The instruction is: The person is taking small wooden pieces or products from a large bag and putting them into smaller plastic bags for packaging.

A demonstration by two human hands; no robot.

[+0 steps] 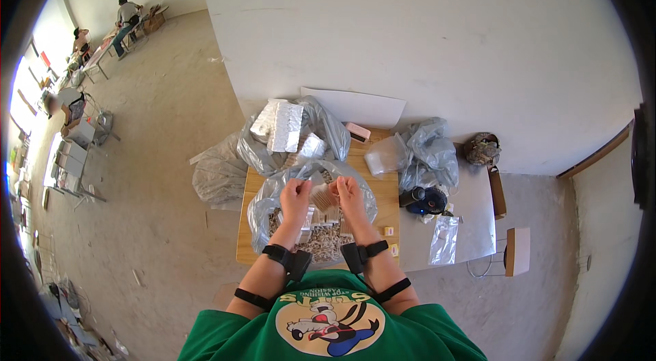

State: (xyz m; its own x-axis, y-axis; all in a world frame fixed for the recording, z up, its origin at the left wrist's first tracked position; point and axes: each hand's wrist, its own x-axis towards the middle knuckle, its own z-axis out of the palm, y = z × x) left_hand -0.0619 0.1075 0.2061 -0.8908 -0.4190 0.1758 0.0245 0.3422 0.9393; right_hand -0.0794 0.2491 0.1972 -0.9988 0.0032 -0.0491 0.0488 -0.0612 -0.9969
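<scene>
Both my hands are raised over an open grey plastic bag on the wooden table. A flat tan piece with fine ribs is between them, and my right hand pinches its right side. My left hand is closed at the left, its fingertips pressed together; whatever it grips is too small to make out. Under my hands the bag holds many small brown-and-white pieces. Pale, ribbed stacks lie on top of them, partly hidden by my wrists.
Behind are silver-wrapped packs in another grey bag. To the right stand a pink box, clear bags, a small dark fan, a black cylinder and small yellow boxes. A wall rises behind; people work far left.
</scene>
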